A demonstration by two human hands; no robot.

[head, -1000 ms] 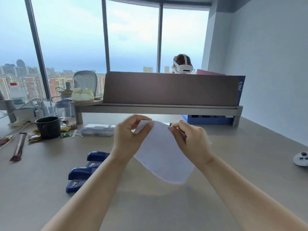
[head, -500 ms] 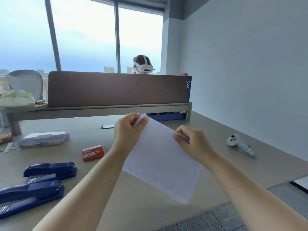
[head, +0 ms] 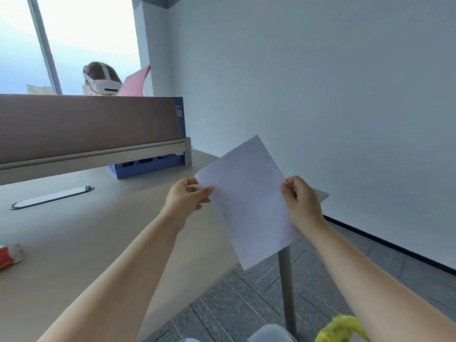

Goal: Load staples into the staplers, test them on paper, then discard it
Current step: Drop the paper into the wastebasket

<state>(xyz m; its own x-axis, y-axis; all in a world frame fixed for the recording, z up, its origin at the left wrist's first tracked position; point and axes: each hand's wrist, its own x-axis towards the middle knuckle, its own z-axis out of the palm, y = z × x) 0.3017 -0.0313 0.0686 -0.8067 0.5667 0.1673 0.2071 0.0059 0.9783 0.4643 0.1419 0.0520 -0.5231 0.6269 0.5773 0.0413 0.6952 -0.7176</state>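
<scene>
Paper (head: 249,201): a thin white sheet, matt, faintly speckled. Desk (head: 74,230): topped in a smooth beige laminate of low sheen. Leg (head: 287,292): finished as smooth grey metal. Divider (head: 86,124): covered in what is taken for matt brown cloth. Crate (head: 148,166): moulded in blue plastic. Floor (head: 246,304): laid in matt grey, lightly textured tiles. Wall (head: 320,95): painted matt.

White paper (head: 249,201), beige desk (head: 81,233), blue box (head: 148,166).
</scene>
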